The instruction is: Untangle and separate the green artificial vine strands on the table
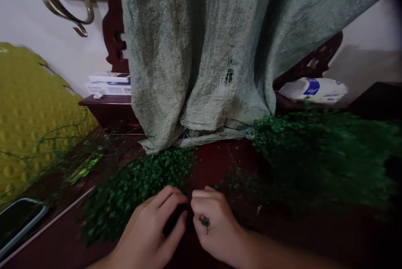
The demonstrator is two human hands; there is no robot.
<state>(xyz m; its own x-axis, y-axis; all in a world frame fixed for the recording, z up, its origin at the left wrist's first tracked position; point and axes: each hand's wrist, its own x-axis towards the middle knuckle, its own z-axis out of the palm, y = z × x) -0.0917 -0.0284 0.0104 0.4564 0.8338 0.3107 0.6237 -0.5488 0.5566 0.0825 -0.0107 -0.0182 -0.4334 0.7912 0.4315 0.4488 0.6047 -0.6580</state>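
Note:
My right hand point(216, 223) is closed in a fist, with a bit of green leafy sprig point(204, 222) poking out between the curled fingers. Just beside it, my left hand point(153, 227) has bent fingers, its thumb apart from them and nothing visible in the gap. Beyond the left hand lies a dense heap of small green leaves point(135, 185) on the dark red wooden surface point(213, 164). A larger, blurred mass of greenery point(320, 156) spreads to the right.
A woven grey-green sack point(213, 51) hangs at the back. White boxes point(109, 88) sit left of it, a white and blue packet point(317, 90) right. Stringy stems and a yellow-green item point(86, 170) lie left, near a yellow textured mat point(31, 122) and a pale metal tube frame point(25, 227).

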